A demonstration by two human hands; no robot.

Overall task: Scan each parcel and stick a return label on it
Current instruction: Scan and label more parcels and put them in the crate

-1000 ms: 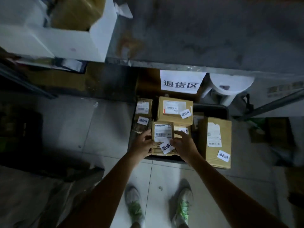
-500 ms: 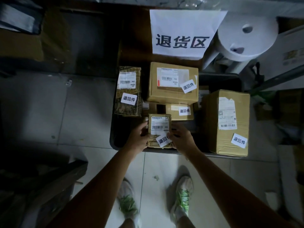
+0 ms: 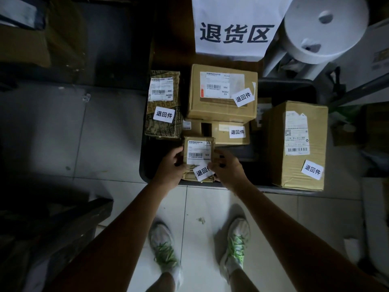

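Small brown cardboard parcel [image 3: 197,152] is right at the near edge of the dark plastic tray [image 3: 248,154], long side running near-to-far. Left hand [image 3: 170,169] grips its left edge, right hand [image 3: 227,169] its right, both equally close. White return sticker [image 3: 202,171] is already on.

I see a dark tray [image 3: 150,163] sitting on the pale tiled floor [image 3: 105,133]. In it, a patterned parcel [image 3: 166,131] lies at 10 o'clock. A large carton [image 3: 221,110] is at 12, with a flat box [image 3: 221,138] just beside it toward the centre, and a tall carton [image 3: 277,148] at 3. A small parcel [image 3: 197,152] is at 6; whether it rests there I cannot tell.
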